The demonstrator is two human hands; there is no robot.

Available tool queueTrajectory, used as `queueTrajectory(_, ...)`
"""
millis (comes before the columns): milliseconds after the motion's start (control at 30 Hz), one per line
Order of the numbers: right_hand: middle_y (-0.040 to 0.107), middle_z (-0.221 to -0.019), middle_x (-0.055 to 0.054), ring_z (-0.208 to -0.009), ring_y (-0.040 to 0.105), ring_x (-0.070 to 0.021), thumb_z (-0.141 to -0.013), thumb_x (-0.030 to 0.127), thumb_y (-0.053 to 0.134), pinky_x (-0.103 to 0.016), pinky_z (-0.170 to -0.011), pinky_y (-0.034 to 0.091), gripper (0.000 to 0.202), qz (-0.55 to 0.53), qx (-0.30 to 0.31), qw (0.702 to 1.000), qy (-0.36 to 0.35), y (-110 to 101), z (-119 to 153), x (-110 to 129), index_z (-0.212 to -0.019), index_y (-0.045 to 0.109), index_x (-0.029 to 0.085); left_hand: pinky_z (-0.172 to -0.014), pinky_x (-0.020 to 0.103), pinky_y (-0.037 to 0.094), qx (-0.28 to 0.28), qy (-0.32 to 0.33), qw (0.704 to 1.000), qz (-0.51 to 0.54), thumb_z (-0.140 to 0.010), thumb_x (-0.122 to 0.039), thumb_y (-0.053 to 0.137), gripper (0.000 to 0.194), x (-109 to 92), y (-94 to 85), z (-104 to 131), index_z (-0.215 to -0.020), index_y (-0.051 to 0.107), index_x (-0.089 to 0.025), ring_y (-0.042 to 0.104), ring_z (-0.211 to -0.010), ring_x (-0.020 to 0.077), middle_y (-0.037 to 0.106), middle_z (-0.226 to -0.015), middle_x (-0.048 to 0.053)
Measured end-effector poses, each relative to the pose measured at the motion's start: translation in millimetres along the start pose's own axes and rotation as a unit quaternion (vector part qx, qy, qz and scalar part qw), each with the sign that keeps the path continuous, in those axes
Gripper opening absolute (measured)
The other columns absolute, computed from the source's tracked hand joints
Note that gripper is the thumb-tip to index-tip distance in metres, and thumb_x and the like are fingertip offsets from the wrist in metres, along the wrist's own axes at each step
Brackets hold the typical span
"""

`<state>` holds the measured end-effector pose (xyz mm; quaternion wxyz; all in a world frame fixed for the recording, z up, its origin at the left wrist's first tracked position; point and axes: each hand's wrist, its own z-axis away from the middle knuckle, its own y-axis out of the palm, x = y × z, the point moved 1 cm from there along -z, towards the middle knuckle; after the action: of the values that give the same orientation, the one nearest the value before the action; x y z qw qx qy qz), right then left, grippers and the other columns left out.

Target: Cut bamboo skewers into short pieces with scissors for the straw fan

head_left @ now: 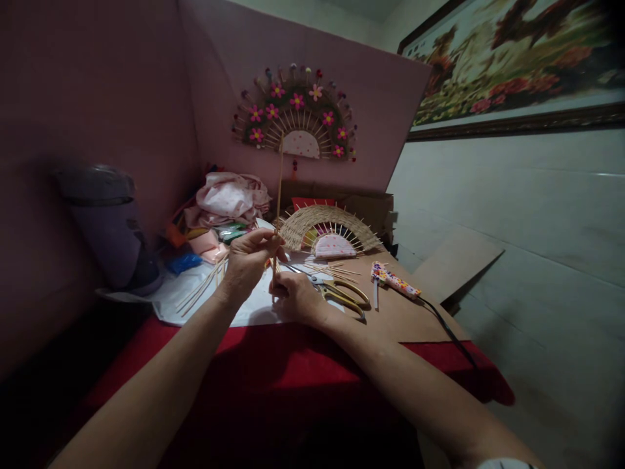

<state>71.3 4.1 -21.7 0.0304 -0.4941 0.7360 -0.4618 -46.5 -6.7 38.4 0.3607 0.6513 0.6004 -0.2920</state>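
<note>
A thin wooden stick [280, 189] stands nearly upright in front of me, held in both hands. My left hand [251, 255] pinches it around the middle. Lower down, my right hand [297, 296] closes its fingers round the bottom part. Whether it is one stick or a few pressed together, I cannot tell. Gold-handled scissors [347, 296] lie just right of my right hand, blades partly hidden behind it. More loose sticks [336, 270] are scattered behind the scissors, and others [200, 290] lie left of my left hand on a white sheet [168, 306].
A woven fan [332, 215] with stick ribs leans at the back. A flowered fan [295, 111] hangs on the pink board. To the right lies a glue gun [395, 280] with a black cord. A purple bottle [110, 228], colourful packets [183, 262] and bundled pink cloth [229, 195] stand left.
</note>
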Motion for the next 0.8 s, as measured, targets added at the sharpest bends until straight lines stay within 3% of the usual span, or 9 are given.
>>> queueTrajectory(433, 0.063, -0.073, -0.004, -0.066, 0.054, -0.0128, -0.077, 0.014, 0.058, -0.022, -0.063, 0.038, 0.006, 0.048, 0.031, 0.998, 0.024, -4, 0, 1, -0.072, 0.061, 0.016, -0.048, 0.021, 0.035, -0.002, 0.010, 1.000, 0.002, -0.073, -0.029, 0.064, 0.013, 4, -0.7, 0, -0.067, 0.063, -0.017, 0.051, -0.047, 0.0084, 0.060, -0.052, -0.001)
queueTrajectory(633, 0.062, -0.079, -0.007, -0.072, 0.054, -0.0150, -0.082, 0.022, 0.057, -0.025, -0.065, 0.035, 0.010, 0.167, 0.079, 0.982, 0.040, -50, 7, 3, -0.079, 0.064, 0.015, -0.050, 0.022, 0.039, -0.001, 0.023, 1.000, 0.002, -0.073, -0.027, 0.063, 0.012, 4, -0.5, -1, -0.067, 0.063, -0.017, 0.052, -0.048, 0.0091, 0.059, -0.051, -0.001)
queueTrajectory(800, 0.061, -0.083, -0.010, -0.072, 0.054, -0.0177, -0.079, 0.029, 0.059, -0.027, -0.060, 0.031, 0.015, 0.277, 0.151, 0.942, 0.113, -88, 27, -21, -0.073, 0.061, 0.016, -0.049, 0.022, 0.042, -0.003, 0.007, 1.000, 0.012, -0.072, -0.028, 0.064, 0.014, 3, 1.1, -1, -0.065, 0.061, -0.016, 0.054, -0.046, 0.0101, 0.060, -0.050, -0.001)
